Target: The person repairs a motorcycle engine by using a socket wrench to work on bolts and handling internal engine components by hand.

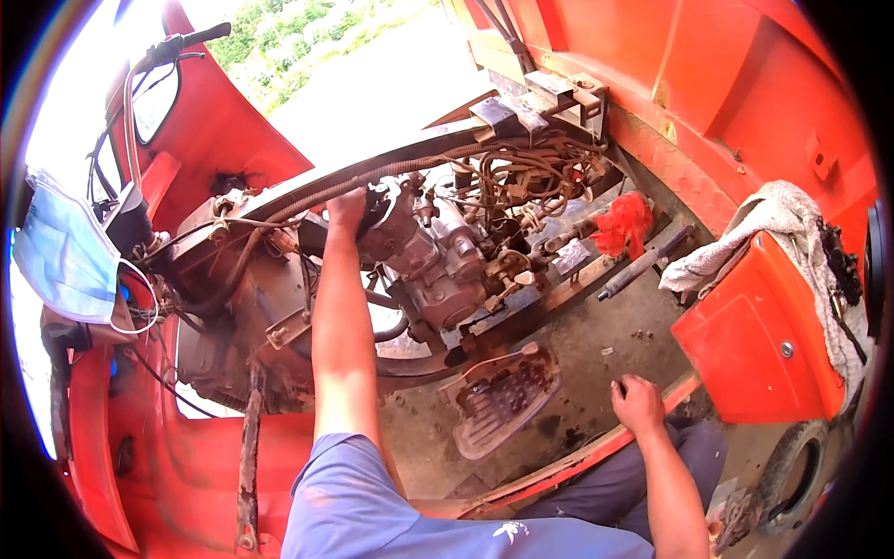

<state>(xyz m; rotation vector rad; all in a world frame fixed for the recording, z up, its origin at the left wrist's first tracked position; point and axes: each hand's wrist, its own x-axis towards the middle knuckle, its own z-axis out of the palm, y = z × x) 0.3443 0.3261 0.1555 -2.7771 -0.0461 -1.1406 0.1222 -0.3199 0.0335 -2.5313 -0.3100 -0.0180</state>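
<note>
Midway across, the engine point(433, 261) is sitting below the hose point(391, 170). The left hand point(346, 207) is reaching in beside it, fingers hiding; I can't tell their grip. The right hand point(639, 406) is hanging loosely closed by the trousers point(694, 455).

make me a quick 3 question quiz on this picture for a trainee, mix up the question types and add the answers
1. Which of the person's hands reaches in beside the engine?
2. True or false: a pale towel drapes over a loose red panel.
3. Fill the gap: a light-blue ____ hangs at the far left of the view.

Key
1. The left hand; its fingertips are hidden.
2. True.
3. Face mask.
</note>
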